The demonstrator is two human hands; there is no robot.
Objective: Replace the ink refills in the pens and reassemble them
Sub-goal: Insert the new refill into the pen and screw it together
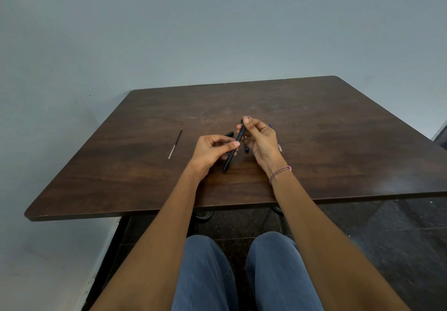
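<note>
My left hand [212,151] and my right hand [260,141] both pinch one black pen [234,148], held slanted just above the middle of the brown table [338,141]. My fingers are curled around it. A thin refill [175,144] lies alone on the table, nearer the left edge.

**Pen held over the table's middle, loose parts on either side**

Above the middle of the dark wooden table [314,122], the left hand [210,151] and right hand [261,141] hold a slim black pen barrel [232,152] between them, its far end in the right fingers. A thin loose ink refill [175,144] lies well apart to the left. A short black cap piece [229,133] lies behind the left hand. A blue-tipped pen part [279,146] lies behind the right hand, mostly hidden.
</note>
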